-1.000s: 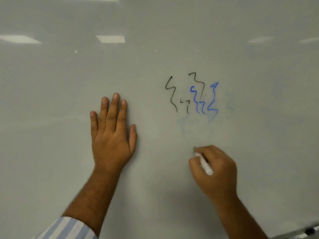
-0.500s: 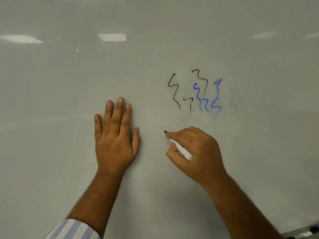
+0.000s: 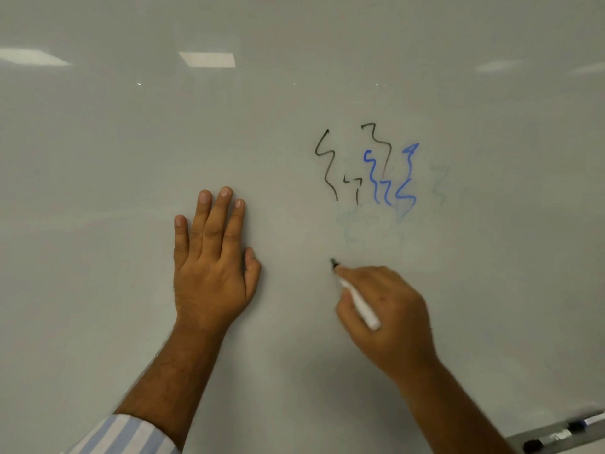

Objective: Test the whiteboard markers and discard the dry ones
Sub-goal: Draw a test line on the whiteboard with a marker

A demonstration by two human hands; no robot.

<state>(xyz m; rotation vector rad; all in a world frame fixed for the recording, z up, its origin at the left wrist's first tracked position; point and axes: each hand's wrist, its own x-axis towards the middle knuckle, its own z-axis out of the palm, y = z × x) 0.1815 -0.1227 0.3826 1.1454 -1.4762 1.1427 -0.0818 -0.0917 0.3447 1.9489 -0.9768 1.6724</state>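
The left hand [image 3: 211, 267] lay flat on the whiteboard [image 3: 98, 158], fingers straight and close together, thumb tucked alongside. The right hand [image 3: 389, 317] gripped a white marker [image 3: 360, 304], fingers curled round its barrel, with the dark tip pointing up and left at the board, at or just off the surface; I could not tell which. The tip stood below a cluster of squiggles: black squiggles [image 3: 327, 165] on the left and blue squiggles [image 3: 389, 178] on the right, with faint smudges [image 3: 370, 224] beneath them. A striped sleeve [image 3: 121, 435] covered the left forearm at the bottom edge. At the lower right corner a tray [image 3: 523, 440] held two more markers [image 3: 546, 441], lying end to end, well apart from both hands.
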